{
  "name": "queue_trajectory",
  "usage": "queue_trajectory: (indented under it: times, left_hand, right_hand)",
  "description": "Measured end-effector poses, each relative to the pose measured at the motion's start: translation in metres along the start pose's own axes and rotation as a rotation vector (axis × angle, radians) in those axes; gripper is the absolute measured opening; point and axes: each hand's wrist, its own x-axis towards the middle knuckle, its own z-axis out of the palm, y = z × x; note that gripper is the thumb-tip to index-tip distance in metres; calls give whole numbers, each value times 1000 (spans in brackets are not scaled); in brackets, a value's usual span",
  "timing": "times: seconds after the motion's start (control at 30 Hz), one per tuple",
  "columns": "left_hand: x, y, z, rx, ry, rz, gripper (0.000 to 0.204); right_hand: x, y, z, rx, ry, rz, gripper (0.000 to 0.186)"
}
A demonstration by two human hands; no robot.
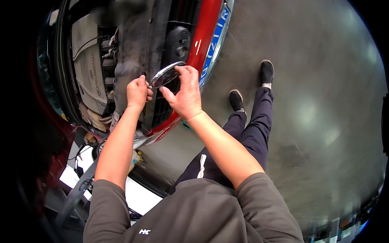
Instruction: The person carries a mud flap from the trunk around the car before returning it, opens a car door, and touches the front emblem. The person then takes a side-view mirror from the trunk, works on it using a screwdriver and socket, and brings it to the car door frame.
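Right hand (187, 92): half-open, holding oval badge (167, 75) by its chrome rim, thumb and fingers opposed.
Left hand (137, 94): mostly curled, at badge's left end; can't tell if gripping.
Badge: tilted over grille (161, 110), near black panel's (133, 52) front edge.
Why: rim hold likely steadies it.
Edges: red bumper (205, 34) close right; engine cover (87, 67) left.
Room: probably more rightward, over floor (316, 158).

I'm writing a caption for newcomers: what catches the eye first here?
The chrome-rimmed oval emblem between the left hand and right hand, over the grille. Then the glossy red bumper right of it, bearing a blue license plate; the grey engine cover lies far left.
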Motion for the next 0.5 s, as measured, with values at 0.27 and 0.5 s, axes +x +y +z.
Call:
queue_trajectory:
  times: [0.27,0.5]
  left_hand:
    - [7,6,-2,-19,-1,-14,38]
    - [2,8,-6,-30,-19,-35,37]
  right_hand:
    - [2,3,0,102,93,68,73]
    - [4,9,-6,116,14,76,76]
